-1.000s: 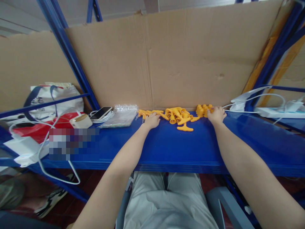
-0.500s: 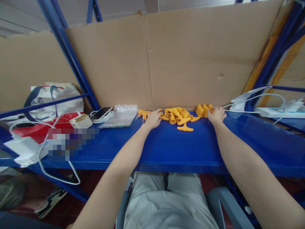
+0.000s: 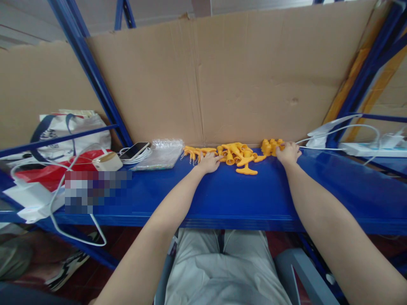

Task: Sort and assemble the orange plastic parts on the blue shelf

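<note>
On the blue shelf (image 3: 241, 197), my left hand (image 3: 210, 162) reaches low with fingers stretched out, touching the near left side of a heap of yellow plastic pieces (image 3: 233, 152). Some of these pieces are hollow and bell-shaped. Several yellow corkscrews (image 3: 193, 153) with metal spirals lie just behind and left of that hand. One yellow T-shaped handle (image 3: 246, 170) lies in front of the heap. My right hand (image 3: 288, 153) rests against the right side of a cluster of upright yellow pieces (image 3: 269, 146), its fingers apart and partly hidden.
Left of the corkscrews lie a clear plastic bag pack (image 3: 167, 153) and a phone (image 3: 136, 150) on a coiled white cable. Further left are chargers and a cloth bag (image 3: 74, 131). A cardboard panel (image 3: 254, 76) stands behind. A white power strip (image 3: 372, 149) is at right.
My left hand has moved slightly right and nearer to me, uncovering more of the corkscrews and their spirals. My right hand has stayed against the upright pieces.
</note>
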Available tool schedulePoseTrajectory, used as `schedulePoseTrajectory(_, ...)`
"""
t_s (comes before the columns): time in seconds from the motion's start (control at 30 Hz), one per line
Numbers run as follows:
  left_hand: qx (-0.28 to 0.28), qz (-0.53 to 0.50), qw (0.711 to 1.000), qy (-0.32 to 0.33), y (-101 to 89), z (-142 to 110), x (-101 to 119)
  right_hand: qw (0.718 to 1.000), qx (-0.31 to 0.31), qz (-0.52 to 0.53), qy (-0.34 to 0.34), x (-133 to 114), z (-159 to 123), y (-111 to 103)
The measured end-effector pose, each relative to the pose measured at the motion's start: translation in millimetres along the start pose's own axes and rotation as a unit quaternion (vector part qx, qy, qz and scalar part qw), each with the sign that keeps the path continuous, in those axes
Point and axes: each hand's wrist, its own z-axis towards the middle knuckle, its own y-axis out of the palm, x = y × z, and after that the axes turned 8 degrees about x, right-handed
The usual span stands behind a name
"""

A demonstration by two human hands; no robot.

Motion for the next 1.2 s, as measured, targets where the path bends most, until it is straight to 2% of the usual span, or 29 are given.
schedulePoseTrajectory(0.17,-0.007,-0.012,1.000,-0.020,-2.2,1,4,1.000,0.005,0.002,-0.003,0,0,1)
schedulePoseTrajectory(0.37,0.008,-0.029,0.999,-0.015,-3.6,-1,4,1.000,-0.004,-0.004,0.011,-6,-3,-5)
schedulePoseTrajectory(0.47,0.029,-0.051,0.998,-0.029,-3.1,-1,3,1.000,-0.001,-0.005,0.007,-10,-3,-8)
schedulePoseTrajectory(0.57,0.073,-0.075,0.993,-0.052,-5.5,0,2,0.999,0.022,0.012,-0.023,-17,-1,-11)
schedulePoseTrajectory(0.7,0.157,-0.060,0.985,-0.040,-16.0,-2,0,0.994,0.027,0.030,-0.104,-35,3,-16)
schedulePoseTrajectory(0.87,0.233,-0.019,0.972,0.035,-29.6,-7,-1,0.965,0.022,0.047,-0.257,-74,-6,-25)
schedulePoseTrajectory(1.03,0.241,0.013,0.963,0.116,-33.0,-7,8,0.903,0.023,0.075,-0.423,-116,-30,-33)
schedulePoseTrajectory(1.2,0.243,0.039,0.952,0.183,-31.4,-5,22,0.855,0.011,0.078,-0.512,-140,-47,-37)
